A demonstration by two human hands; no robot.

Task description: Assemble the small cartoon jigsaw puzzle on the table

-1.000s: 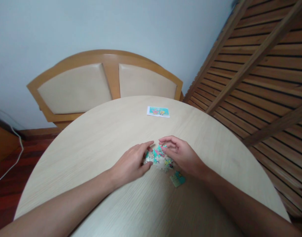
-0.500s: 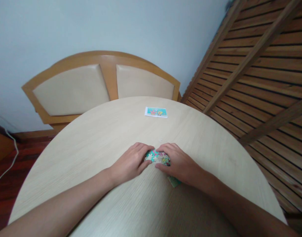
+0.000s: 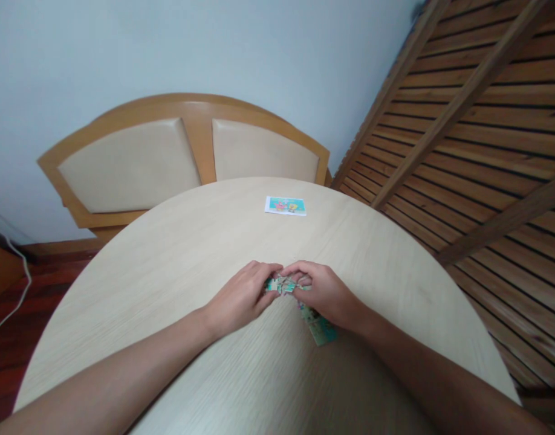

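A small cluster of jigsaw puzzle pieces [image 3: 284,285], turquoise and whitish, sits between my two hands over the middle of the table. My left hand [image 3: 245,295] curls round its left side, thumb below and fingers above. From the right, my right hand [image 3: 329,296] bends its fingers and thumb over the pieces. Single pieces are too small to tell apart. Under the right palm lies a green and teal patterned flat piece [image 3: 321,331], partly hidden by that hand; whether it is joined puzzle or a card I cannot tell.
A small picture card [image 3: 285,206] with a pink and a yellow cartoon figure lies at the far side of the round table [image 3: 191,241]. Beyond the edge stands a padded wooden headboard [image 3: 205,145]. Wooden slats [image 3: 481,133] rise at the right.
The pieces between my hands have shifted into a tighter, more jumbled cluster. My right hand has curled further and lifted slightly, so more of the green patterned piece shows beneath it.
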